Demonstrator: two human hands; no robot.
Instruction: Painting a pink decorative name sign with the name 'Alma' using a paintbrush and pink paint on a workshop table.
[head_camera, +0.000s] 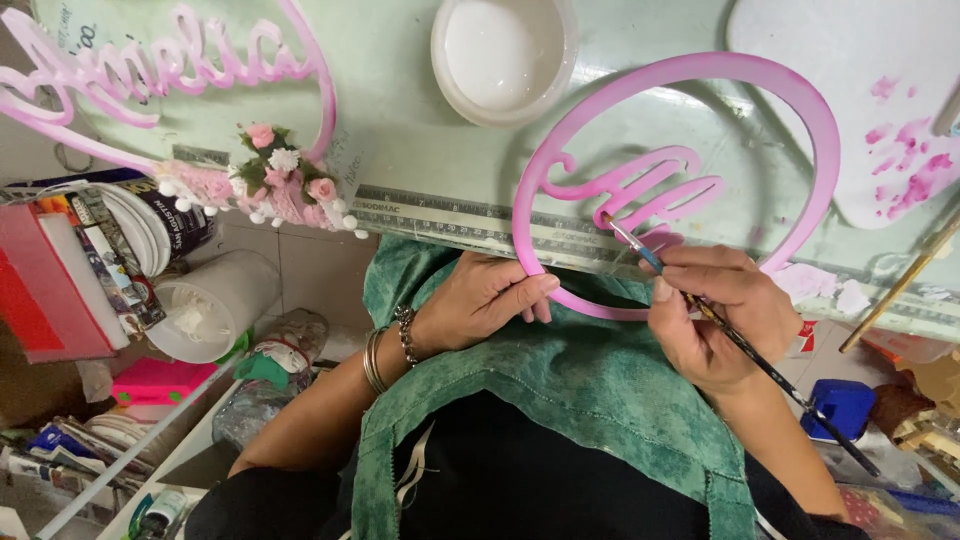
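Nearest the lens: a green apron (560, 400) over dark clothing, both forearms reaching out across it toward the table edge (450, 215).

Left hand (485, 300) — bracelets at the wrist, fingers curled round the lower rim of the pink hoop (690, 75), gripping it where it overhangs the table. Judged purpose: steadying the hoop so it does not shift under the brush.

Hoop lies flat, partly on the pale green table, partly over the lap; cut-out script lettering (640, 190) spans its middle.

Right hand (715, 320) — fingers pinched on a thin paintbrush (740, 345), pencil-style, handle trailing back toward the right elbow. Bristle tip touches the lower part of the lettering, just beside a metal ruler (450, 215) fixed along the table edge. The low grip probably gives fine control.

Surroundings, left to right:
- a stack of tins and boxes (100, 250) below table level
- a white tub (210, 305)
- a finished pink sign with small flowers (285, 175) on the table's left
- a round white bowl (503, 55) beyond the hoop
- a white palette (890, 120) smeared pink, far right
- a wooden stick (900, 285) leaning at the right edge

Nothing lies between brush and lettering — only the hoop's own rim crosses close to the fingers.
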